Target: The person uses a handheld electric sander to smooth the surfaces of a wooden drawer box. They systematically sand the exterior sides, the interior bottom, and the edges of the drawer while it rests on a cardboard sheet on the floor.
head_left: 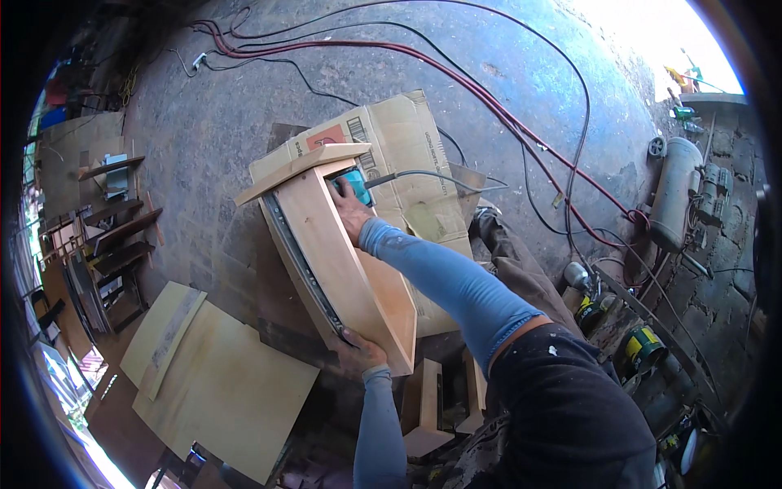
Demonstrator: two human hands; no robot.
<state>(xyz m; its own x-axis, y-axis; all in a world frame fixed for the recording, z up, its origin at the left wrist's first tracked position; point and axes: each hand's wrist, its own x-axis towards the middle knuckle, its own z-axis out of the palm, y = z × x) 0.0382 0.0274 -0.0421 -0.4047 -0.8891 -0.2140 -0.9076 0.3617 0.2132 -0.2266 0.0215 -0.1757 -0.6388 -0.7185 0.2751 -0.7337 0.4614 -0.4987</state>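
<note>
A pale wooden drawer (338, 258) is tilted on its side in front of me, with a wider front panel (314, 167) at its far end. A dark metal slide rail (303, 262) runs along its outer side. My right hand (353, 216) reaches into the far end of the drawer, closed over a teal corded power sander (356, 182). Part of the sander is hidden by the hand and the drawer side. At the drawer's near end, my left hand (362, 354) grips the bottom corner beside the rail's end.
Flattened cardboard (411, 138) lies beneath the drawer. Red hoses (481, 90) and dark cords cross the concrete floor. Plywood sheets (232, 375) lie at left, near stacked boards (122, 228). A compressor tank (678, 191) and cans (643, 346) stand at right. More drawers (425, 407) sit near me.
</note>
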